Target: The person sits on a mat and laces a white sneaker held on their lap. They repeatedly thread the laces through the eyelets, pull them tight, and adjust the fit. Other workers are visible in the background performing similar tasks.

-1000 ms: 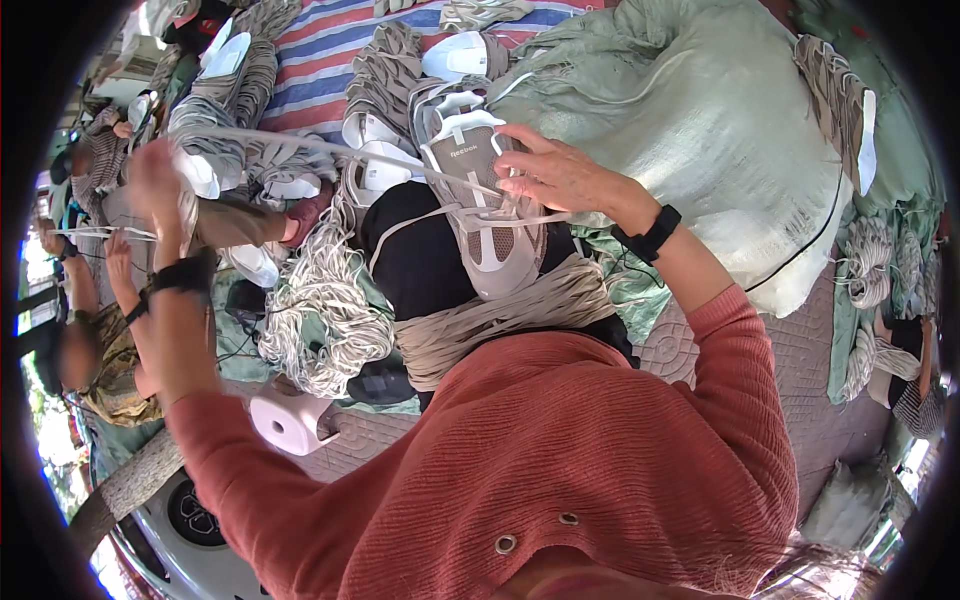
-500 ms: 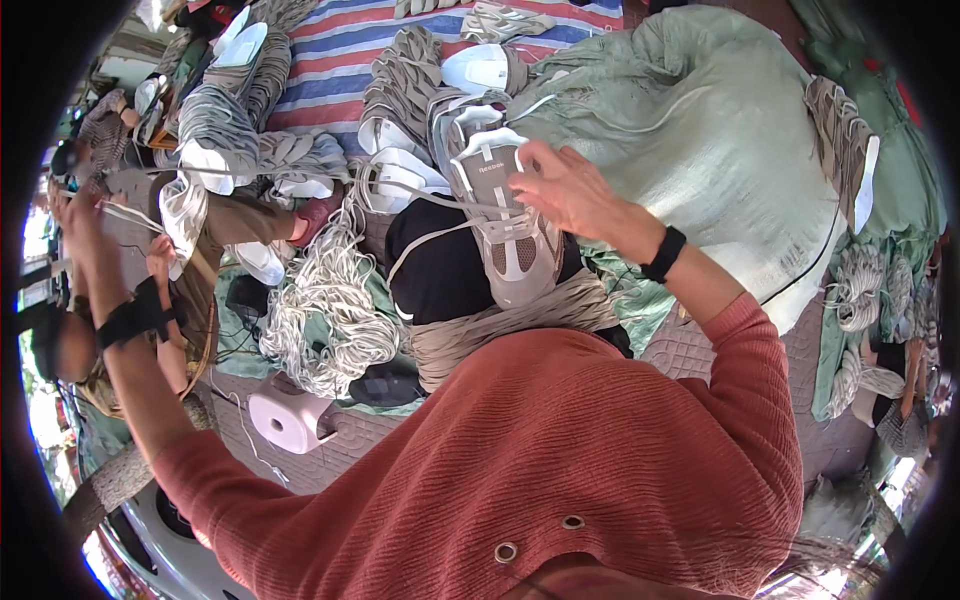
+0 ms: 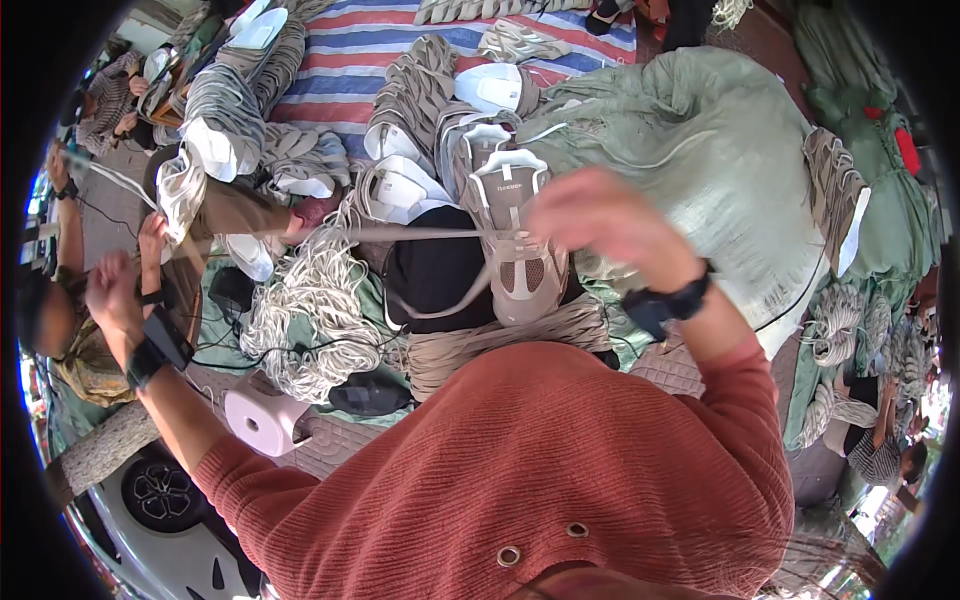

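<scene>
A grey-beige shoe upper (image 3: 524, 284) with white tongue edging rests over a black surface in front of me, toe pointing toward me. A flat pale shoelace (image 3: 425, 234) stretches from its eyelets toward the left, blurring on the way to my left hand. My left hand (image 3: 114, 296) is raised at far left, fingers closed, seemingly on the lace's end. Another length of lace hangs in a loop left of the shoe. My right hand (image 3: 592, 212) is smeared by motion beside the eyelets on the shoe's right side; its fingers cannot be made out.
Stacked shoe uppers (image 3: 415, 95) lie ahead, near a striped sheet (image 3: 335, 62). A heap of loose laces (image 3: 310, 310) and a pink stool (image 3: 262, 418) are at left. A large pale-green sack (image 3: 720, 150) stands at right. Another person's hand (image 3: 152, 238) works on a shoe upper.
My left hand has come down and slightly right. My right hand has moved right and lower, off the tongue area. The lace between shoe and left now runs straighter and tauter.
</scene>
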Motion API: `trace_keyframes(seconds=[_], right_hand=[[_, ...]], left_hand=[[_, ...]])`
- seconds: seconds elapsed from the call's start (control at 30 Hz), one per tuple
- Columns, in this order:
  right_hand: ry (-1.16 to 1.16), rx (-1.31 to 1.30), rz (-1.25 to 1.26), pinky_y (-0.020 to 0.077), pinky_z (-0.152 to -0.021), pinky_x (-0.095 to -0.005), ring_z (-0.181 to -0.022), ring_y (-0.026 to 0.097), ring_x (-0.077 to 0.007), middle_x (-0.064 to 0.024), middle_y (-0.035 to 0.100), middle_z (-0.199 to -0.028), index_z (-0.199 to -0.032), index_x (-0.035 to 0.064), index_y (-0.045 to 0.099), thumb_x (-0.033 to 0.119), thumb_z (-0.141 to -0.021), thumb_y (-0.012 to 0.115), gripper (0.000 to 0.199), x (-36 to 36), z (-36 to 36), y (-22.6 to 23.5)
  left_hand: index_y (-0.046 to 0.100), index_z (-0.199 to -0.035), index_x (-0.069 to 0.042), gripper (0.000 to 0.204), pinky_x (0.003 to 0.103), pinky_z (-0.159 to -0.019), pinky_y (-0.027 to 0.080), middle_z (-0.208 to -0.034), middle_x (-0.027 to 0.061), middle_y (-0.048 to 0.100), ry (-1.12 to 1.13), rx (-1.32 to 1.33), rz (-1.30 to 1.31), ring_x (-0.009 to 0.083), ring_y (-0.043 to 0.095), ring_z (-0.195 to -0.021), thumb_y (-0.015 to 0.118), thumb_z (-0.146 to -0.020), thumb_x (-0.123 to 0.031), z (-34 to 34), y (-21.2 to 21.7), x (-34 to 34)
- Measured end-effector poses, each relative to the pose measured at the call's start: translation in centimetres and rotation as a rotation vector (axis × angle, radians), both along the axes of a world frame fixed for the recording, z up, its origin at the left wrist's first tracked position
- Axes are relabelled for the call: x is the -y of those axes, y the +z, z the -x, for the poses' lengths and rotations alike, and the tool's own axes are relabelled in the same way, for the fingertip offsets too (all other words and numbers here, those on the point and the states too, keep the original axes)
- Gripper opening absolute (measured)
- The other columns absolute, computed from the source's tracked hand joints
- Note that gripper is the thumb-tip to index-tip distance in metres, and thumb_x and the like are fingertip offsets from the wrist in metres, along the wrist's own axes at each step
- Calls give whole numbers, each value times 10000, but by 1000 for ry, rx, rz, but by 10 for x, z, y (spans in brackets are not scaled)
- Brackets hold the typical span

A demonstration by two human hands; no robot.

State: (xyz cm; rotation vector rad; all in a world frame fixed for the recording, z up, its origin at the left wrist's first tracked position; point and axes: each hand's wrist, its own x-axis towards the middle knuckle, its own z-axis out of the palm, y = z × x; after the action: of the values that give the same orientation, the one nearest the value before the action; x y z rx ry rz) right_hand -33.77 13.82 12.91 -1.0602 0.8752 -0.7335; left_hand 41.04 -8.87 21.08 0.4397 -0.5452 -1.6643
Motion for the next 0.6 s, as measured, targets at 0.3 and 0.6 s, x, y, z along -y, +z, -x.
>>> trace_keyframes(seconds=[0.3,0.6], right_hand=[[-1084,529,158,278,-505,-228,-467,293,-73,30,453,-636,-1058,-12,571,80,-1008,427,178,-96,299,40],[-1616,249,-93,382,-522,-232,-496,408,-84,0,585,-715,-980,32,600,130,-995,480,156,-296,453,-75]], left_hand=[[586,-942,-26,96,202,-497,352,-752,2,519,423,930,-361,94,435,-589,572,-852,-58,37,-257,-209],[631,-1068,-10,174,292,-628,518,-827,67,690,60,1209,245,181,653,-716,565,-925,-83,412,-220,-208]])
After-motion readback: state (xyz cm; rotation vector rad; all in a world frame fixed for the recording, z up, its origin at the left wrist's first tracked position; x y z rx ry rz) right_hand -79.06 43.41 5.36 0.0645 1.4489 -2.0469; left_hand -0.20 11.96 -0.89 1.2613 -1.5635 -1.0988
